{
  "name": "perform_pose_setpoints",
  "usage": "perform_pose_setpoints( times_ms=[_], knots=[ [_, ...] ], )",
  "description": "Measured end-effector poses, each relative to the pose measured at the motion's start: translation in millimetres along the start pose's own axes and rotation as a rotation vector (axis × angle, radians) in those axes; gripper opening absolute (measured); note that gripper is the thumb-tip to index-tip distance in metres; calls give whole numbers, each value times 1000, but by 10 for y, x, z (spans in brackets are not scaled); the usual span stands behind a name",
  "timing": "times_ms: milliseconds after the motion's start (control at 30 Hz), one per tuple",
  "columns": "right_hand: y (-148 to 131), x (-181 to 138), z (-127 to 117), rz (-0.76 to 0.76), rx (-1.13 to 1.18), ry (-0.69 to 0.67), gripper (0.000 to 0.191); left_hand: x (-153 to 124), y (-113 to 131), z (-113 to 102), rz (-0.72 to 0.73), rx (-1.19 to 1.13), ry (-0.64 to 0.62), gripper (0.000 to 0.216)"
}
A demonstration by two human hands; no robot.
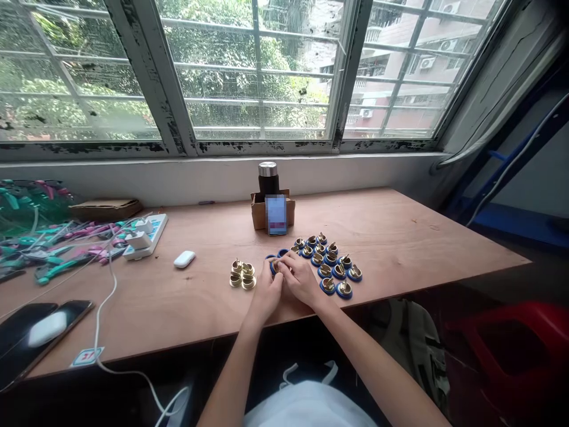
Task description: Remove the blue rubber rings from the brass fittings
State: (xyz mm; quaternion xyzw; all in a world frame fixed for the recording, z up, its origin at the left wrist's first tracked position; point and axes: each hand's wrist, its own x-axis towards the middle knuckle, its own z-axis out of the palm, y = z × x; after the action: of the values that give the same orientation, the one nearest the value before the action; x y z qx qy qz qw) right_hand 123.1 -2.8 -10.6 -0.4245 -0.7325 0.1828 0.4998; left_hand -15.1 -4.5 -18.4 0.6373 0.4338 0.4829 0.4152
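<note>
1. Nearest you, at bottom centre, is your pale top (306,409), with your forearms angling up across the front edge of the tabletop (422,237).
2. Far left, you have a dark phone (13,353), teal and pink items (66,261) and a power strip (151,237); right of them lies a white case (184,259).
3. Left of centre, the gold pieces (242,274) sit clustered just left of your left hand, the nearer of the two, with open wood between them and the white case.
4. At centre, your left hand (269,295) grips a blue-rimmed piece (272,267), round and partly hidden, with no long axis you could read.
5. Your right hand (301,277) bends its fingers in against it; whether they pinch it, you cannot tell.
6. Right of centre, blue-and-gold pieces (331,258) spread just beside your right hand, the lowest near the front edge. Beyond them, open wood runs towards the right corner, giving that side the most room.
</note>
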Motion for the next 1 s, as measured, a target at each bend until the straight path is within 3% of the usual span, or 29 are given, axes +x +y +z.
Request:
perform_pose_setpoints(
  times_ms=[567,833,1000],
  knots=[
    [69,6,23,93,107,13,15,-7,-1,11,65,-5,-32,34],
    [-35,1,-21,184,84,64,10,-44,33,-7,-20,-50,-39,44],
    [-31,-6,6,153,84,61,12,-27,40,-26,-16,-49,-19,40]
  ],
)
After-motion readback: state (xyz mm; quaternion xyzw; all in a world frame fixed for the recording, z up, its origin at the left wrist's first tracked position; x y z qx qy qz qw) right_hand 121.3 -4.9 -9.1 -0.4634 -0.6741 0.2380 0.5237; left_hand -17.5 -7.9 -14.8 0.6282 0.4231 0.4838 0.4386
